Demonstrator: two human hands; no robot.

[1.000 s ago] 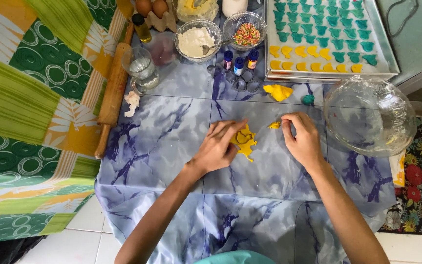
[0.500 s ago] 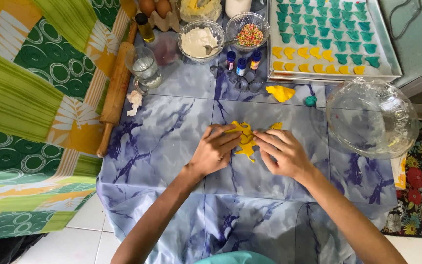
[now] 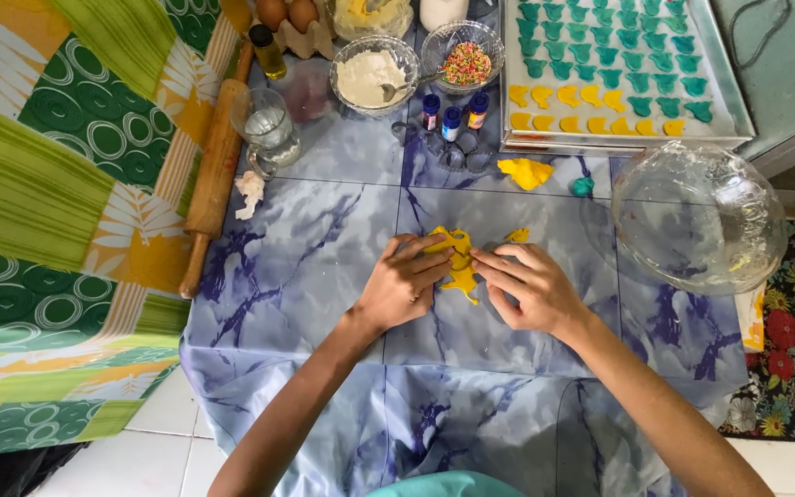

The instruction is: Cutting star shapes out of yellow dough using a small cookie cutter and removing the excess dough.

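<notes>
A ragged piece of yellow dough lies flat on the blue marbled table cover. My left hand rests on its left side with fingers on the dough. From the right, my right hand touches the dough's edge with its fingertips. Beside the right hand lies a small yellow scrap. A larger lump of yellow dough and a small teal bit sit farther back.
A baking tray with teal and yellow cut shapes stands at the back right. A clear glass bowl sits right. At the back are a flour bowl, sprinkles bowl, small colouring bottles; a rolling pin lies left.
My right hand has come down from the small scrap at the upper right to the yellow dough, meeting the left hand there. The left hand has stayed on the dough.
</notes>
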